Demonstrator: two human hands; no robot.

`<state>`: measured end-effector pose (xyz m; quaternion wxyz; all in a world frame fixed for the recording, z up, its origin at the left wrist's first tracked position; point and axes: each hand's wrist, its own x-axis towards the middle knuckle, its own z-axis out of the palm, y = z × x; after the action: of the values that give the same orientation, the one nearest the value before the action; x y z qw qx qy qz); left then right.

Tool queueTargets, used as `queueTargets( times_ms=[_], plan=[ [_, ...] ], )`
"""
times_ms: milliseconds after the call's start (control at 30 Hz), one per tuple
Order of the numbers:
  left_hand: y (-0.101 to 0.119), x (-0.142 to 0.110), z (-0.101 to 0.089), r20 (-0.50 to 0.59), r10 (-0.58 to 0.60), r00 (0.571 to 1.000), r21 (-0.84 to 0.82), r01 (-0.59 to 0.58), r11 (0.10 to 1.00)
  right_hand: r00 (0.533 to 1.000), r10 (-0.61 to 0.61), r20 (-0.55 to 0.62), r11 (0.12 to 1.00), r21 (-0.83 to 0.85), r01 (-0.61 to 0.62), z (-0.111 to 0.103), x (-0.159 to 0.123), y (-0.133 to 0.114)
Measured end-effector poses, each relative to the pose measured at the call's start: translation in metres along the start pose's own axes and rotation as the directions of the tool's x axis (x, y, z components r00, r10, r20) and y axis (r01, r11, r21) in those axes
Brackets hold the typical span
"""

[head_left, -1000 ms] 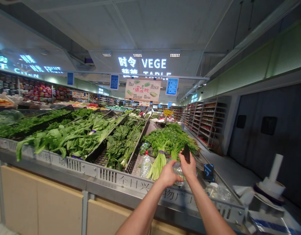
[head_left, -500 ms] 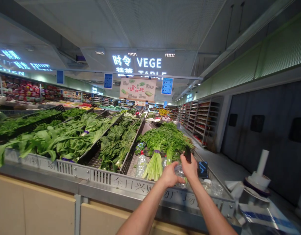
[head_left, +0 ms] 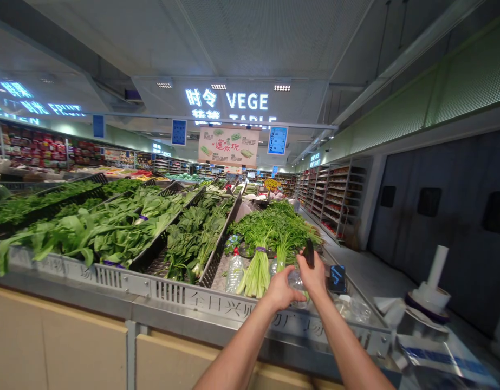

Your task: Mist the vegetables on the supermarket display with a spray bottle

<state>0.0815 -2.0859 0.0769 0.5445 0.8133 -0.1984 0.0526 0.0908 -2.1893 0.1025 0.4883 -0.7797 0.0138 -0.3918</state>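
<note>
My left hand [head_left: 281, 291] is over the front rail of the vegetable stand, its thumb and index finger apart in a C shape. A clear plastic bottle [head_left: 296, 281] shows in that gap; whether the hand touches it I cannot tell. Close on the right, my right hand [head_left: 313, 275] is closed around a dark, narrow object [head_left: 309, 253], which sticks up above the fist; its kind is unclear. A bunch of celery [head_left: 258, 273] with a purple band lies left of my hands, stalks toward me. More leafy celery [head_left: 288, 225] is piled behind.
Another clear bottle [head_left: 235, 275] with a red cap stands left of the celery. A dark phone-like screen [head_left: 337, 279] is right of my right hand. Black crates of leafy greens [head_left: 115, 222] fill the left. A bag-roll holder [head_left: 432, 292] stands at the right corner.
The view has tilted down very slightly, and my hands have shifted a little up and left in it. Both hands keep nearly the same pose.
</note>
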Motion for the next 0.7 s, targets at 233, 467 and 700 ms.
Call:
queueTargets(
  times_ms=[233,467,700],
  plan=[
    [0.0017,0.0015,-0.0019,-0.020,-0.011,1.000,0.005,0.011,1.000,1.000,-0.011,0.002,1.000,-0.008,0.011,0.0019,0.0039,-0.0030],
    [0.0052,0.0040,-0.0047,-0.013,-0.042,0.999,-0.015,0.042,0.999,0.999,0.044,-0.014,0.996,-0.079,-0.045,0.0035,0.0086,-0.0066],
    [0.0033,0.0039,-0.0073,-0.031,-0.042,0.999,-0.009,0.042,0.999,1.000,0.006,0.022,1.000,-0.009,-0.006,0.0098,0.0094,-0.0030]
  ],
)
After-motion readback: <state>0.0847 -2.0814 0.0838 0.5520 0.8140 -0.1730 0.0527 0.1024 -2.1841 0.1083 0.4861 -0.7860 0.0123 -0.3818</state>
